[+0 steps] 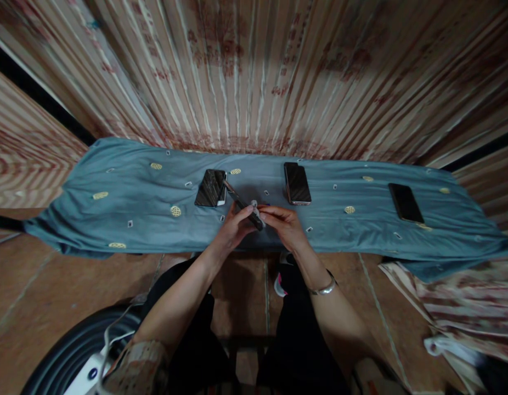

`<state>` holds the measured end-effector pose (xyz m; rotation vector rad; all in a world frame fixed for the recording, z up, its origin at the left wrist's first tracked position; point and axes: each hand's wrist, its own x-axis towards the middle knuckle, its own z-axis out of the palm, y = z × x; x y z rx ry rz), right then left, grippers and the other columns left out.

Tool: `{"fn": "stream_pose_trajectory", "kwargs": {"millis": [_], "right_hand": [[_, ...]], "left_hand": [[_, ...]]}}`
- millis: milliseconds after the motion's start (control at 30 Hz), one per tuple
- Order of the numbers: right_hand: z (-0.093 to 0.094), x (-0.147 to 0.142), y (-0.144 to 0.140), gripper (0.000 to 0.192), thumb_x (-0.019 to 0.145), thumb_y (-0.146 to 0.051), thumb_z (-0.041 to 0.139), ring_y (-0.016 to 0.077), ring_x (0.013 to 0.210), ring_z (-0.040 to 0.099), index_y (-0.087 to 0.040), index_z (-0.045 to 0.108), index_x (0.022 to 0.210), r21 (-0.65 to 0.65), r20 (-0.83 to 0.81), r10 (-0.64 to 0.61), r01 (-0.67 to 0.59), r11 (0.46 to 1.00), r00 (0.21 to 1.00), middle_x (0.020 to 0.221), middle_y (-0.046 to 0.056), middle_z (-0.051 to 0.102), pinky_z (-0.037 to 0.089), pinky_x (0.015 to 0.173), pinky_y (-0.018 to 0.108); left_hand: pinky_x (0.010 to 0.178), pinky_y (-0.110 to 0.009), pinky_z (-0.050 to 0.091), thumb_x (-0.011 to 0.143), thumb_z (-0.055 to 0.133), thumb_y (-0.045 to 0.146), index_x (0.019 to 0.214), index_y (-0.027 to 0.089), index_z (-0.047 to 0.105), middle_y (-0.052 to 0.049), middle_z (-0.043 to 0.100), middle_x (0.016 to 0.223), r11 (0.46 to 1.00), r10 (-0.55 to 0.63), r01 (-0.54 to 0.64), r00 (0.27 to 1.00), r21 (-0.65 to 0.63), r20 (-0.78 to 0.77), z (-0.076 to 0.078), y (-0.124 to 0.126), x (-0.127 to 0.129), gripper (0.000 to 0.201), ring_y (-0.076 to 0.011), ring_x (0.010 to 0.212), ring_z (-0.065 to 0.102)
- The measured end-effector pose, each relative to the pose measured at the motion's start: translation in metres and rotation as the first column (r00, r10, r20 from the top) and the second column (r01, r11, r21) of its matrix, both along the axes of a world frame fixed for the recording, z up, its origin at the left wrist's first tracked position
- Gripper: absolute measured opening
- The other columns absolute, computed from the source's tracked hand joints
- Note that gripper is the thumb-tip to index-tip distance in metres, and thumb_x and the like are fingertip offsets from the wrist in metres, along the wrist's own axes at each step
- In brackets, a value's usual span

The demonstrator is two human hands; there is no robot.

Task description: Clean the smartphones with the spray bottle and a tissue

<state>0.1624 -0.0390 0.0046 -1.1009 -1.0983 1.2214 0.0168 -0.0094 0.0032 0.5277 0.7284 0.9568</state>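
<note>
A dark smartphone (242,204), tilted and seen nearly edge-on, is held over the table in my left hand (236,224), whose fingers are closed round it. My right hand (282,221) pinches a small crumpled grey cloth (257,213) against the phone near its lower end. Part of the cloth is hidden by the fingers. Just beyond my left hand lie dark-screened phones (210,187), one with a white edge showing. Farther to the right rests a stack of phones (298,184).
The narrow table wears a blue-green cloth (142,203) with yellow pineapple prints. Another phone (405,202) lies at its right end. Patterned curtains (246,82) hang close behind. On the tiled floor at lower left are a black coil (52,351) and a white power strip (87,376).
</note>
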Motion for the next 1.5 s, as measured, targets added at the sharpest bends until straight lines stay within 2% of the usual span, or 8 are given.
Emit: {"fn": "stream_pose_trajectory", "kwargs": {"millis": [200, 400, 567, 733, 867, 1167, 1333, 1500], "right_hand": [[0.004, -0.006, -0.003, 0.023, 0.065, -0.043, 0.083, 0.0225, 0.096, 0.07, -0.026, 0.078, 0.08, 0.073, -0.005, -0.037, 0.037, 0.997, 0.999, 0.1, 0.001, 0.077, 0.055, 0.093, 0.038], [0.0, -0.005, -0.003, 0.019, 0.072, -0.041, 0.076, 0.0209, 0.09, 0.07, -0.025, 0.076, 0.083, 0.116, 0.186, -0.043, 0.021, 0.993, 0.982, 0.094, 0.002, 0.077, 0.055, 0.089, 0.036], [-0.004, -0.001, -0.003, 0.019, 0.075, -0.041, 0.072, 0.0208, 0.089, 0.07, -0.025, 0.075, 0.085, 0.135, 0.283, -0.037, -0.002, 0.991, 0.958, 0.094, 0.002, 0.077, 0.054, 0.086, 0.034], [-0.006, 0.002, -0.003, 0.016, 0.076, -0.039, 0.071, 0.0208, 0.089, 0.069, -0.025, 0.075, 0.084, 0.131, 0.317, -0.017, -0.026, 0.991, 0.948, 0.094, 0.002, 0.077, 0.053, 0.086, 0.034], [-0.009, 0.005, -0.002, 0.017, 0.076, -0.039, 0.07, 0.0207, 0.087, 0.069, -0.025, 0.075, 0.084, 0.107, 0.344, -0.001, -0.038, 0.994, 0.939, 0.091, 0.001, 0.076, 0.052, 0.086, 0.034], [-0.013, 0.007, 0.0, 0.017, 0.073, -0.037, 0.072, 0.0179, 0.076, 0.066, -0.024, 0.075, 0.081, 0.062, 0.318, 0.036, -0.059, 0.996, 0.947, 0.081, 0.0, 0.074, 0.05, 0.075, 0.03], [-0.013, 0.007, 0.0, 0.019, 0.074, -0.04, 0.073, 0.0162, 0.073, 0.064, -0.023, 0.076, 0.081, 0.077, 0.286, 0.035, -0.059, 0.995, 0.958, 0.078, 0.0, 0.074, 0.05, 0.072, 0.029], [-0.013, 0.004, -0.001, 0.02, 0.074, -0.042, 0.073, 0.0184, 0.078, 0.067, -0.024, 0.078, 0.082, 0.092, 0.257, -0.008, -0.016, 0.996, 0.966, 0.084, 0.001, 0.076, 0.052, 0.077, 0.031]], "left_hand": [[0.065, -0.026, 0.053, 0.074, 0.076, 0.028, 0.094, 0.017, 0.064, 0.0, 0.07, 0.081, 0.997, 0.046, -0.044, 0.998, -0.06, 0.035, -0.002, 0.005, -0.001, 0.026, -0.0132, 0.068, 0.066], [0.068, -0.028, 0.053, 0.075, 0.074, 0.032, 0.086, 0.016, 0.065, -0.002, 0.07, 0.077, 0.995, 0.025, -0.02, 0.999, -0.098, 0.045, -0.001, 0.007, -0.005, 0.022, -0.0146, 0.069, 0.065], [0.069, -0.029, 0.053, 0.076, 0.073, 0.033, 0.086, 0.016, 0.065, -0.004, 0.072, 0.083, 0.989, 0.063, -0.057, 0.997, -0.14, 0.042, 0.0, 0.01, -0.009, 0.021, -0.0167, 0.074, 0.068], [0.064, -0.028, 0.053, 0.077, 0.072, 0.034, 0.087, 0.015, 0.065, -0.004, 0.073, 0.081, 0.99, 0.059, -0.055, 0.998, -0.128, 0.029, 0.002, 0.011, -0.01, 0.022, -0.0167, 0.07, 0.069], [0.071, -0.031, 0.054, 0.077, 0.072, 0.035, 0.094, 0.016, 0.065, -0.006, 0.074, 0.085, 0.989, 0.07, -0.062, 0.996, -0.135, 0.054, 0.005, 0.011, -0.012, 0.027, -0.0195, 0.077, 0.071], [0.081, -0.035, 0.053, 0.073, 0.075, 0.043, 0.104, 0.015, 0.064, -0.009, 0.074, 0.093, 0.994, 0.044, -0.036, 0.996, -0.101, 0.074, 0.005, 0.012, -0.015, 0.043, -0.0255, 0.095, 0.071], [0.079, -0.033, 0.053, 0.074, 0.074, 0.037, 0.097, 0.015, 0.065, -0.008, 0.074, 0.092, 0.995, 0.043, -0.037, 0.997, -0.093, 0.066, 0.005, 0.011, -0.014, 0.033, -0.0231, 0.09, 0.072], [0.072, -0.032, 0.054, 0.075, 0.072, 0.035, 0.096, 0.015, 0.065, -0.006, 0.074, 0.089, 0.998, 0.012, -0.012, 1.0, -0.063, 0.008, 0.004, 0.01, -0.014, 0.029, -0.0195, 0.078, 0.07]]}}
